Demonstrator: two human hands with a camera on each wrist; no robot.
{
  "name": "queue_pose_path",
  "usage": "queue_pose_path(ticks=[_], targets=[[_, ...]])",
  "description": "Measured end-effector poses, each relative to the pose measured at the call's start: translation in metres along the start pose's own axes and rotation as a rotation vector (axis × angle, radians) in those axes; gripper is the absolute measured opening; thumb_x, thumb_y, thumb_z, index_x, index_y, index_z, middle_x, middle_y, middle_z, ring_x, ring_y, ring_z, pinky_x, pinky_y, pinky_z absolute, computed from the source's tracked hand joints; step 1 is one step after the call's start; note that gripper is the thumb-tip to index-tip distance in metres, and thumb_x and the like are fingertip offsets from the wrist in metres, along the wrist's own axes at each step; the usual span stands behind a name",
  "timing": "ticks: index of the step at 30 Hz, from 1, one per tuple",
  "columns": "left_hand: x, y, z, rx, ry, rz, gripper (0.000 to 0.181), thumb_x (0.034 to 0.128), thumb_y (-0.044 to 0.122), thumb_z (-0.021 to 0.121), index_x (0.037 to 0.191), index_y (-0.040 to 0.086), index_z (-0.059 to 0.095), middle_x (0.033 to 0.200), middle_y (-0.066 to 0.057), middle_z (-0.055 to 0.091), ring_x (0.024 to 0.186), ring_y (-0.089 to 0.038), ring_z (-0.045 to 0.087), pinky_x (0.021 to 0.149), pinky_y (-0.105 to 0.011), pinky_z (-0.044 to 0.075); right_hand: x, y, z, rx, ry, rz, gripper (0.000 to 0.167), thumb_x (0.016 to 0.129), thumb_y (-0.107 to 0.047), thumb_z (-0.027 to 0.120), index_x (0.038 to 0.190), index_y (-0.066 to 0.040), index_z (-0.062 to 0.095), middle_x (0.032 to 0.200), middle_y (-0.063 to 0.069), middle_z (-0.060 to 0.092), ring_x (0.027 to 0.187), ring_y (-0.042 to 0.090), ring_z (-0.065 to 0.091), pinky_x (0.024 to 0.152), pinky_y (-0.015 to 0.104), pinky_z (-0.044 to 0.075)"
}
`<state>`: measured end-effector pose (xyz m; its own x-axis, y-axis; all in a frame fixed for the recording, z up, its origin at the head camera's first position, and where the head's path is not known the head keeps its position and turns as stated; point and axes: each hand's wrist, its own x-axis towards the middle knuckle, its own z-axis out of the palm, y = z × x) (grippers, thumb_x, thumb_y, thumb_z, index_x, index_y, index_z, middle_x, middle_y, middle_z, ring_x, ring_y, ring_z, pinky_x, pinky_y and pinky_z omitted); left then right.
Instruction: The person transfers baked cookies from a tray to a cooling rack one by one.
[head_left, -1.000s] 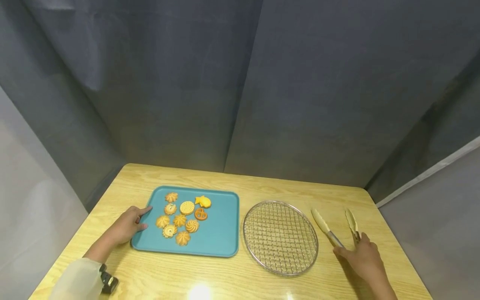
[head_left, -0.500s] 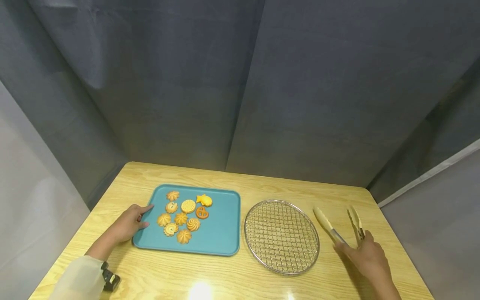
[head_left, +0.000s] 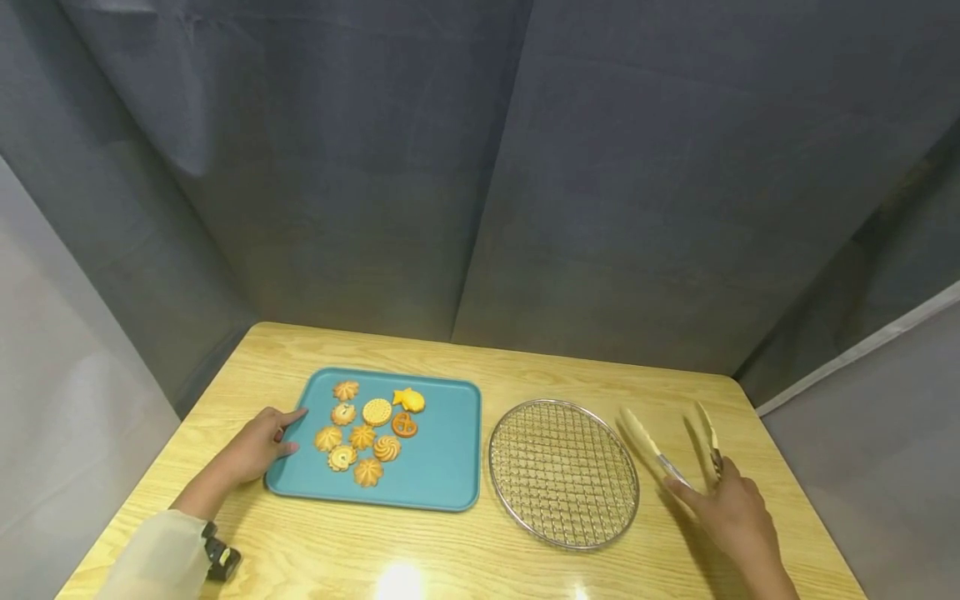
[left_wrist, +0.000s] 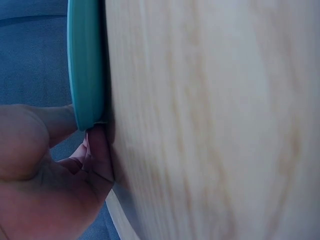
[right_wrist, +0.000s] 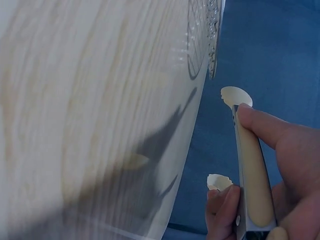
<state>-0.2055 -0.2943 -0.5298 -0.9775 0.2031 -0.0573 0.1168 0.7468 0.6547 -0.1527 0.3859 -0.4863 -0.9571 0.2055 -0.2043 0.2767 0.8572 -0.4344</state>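
Wooden table below tongs in right grip

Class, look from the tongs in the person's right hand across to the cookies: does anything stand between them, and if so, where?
Yes: the round wire rack lies on the table between the tongs and the tray holding the cookies. Then comes the tray's low raised rim. Lifted tongs could probably pass over both.

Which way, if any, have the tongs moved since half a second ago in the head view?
Yes, slightly: against the wire rack, the tongs now sit a little farther left and higher in the image.
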Motion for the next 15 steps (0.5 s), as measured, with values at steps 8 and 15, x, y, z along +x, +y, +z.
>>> queue_pose_path(ticks=[8,15], targets=[[0.001,0.000,0.000,0.003,0.004,0.006,0.061,0.0963,0.000,0.067,0.150,-0.013,0.041,0.094,-0.013,0.042,0.083,-0.023,0.042,0.068,-0.029,0.037,-0.004,-0.010,0.001,0.003,0.001,-0.012,0.128,0.091,-0.077,0.057,0.153,0.022,0.005,0.132,0.049,0.041,0.120,0.070,0.042,0.090,0.076,0.041],[-0.001,0.001,0.000,0.002,0.005,0.009,0.061,0.0961,-0.001,0.067,0.149,-0.013,0.041,0.092,-0.012,0.041,0.082,-0.022,0.040,0.068,-0.029,0.036,-0.009,-0.020,0.004,-0.011,0.030,-0.047,0.123,0.091,-0.074,0.060,0.155,0.018,0.011,0.131,0.045,0.047,0.118,0.065,0.047,0.088,0.074,0.044]])
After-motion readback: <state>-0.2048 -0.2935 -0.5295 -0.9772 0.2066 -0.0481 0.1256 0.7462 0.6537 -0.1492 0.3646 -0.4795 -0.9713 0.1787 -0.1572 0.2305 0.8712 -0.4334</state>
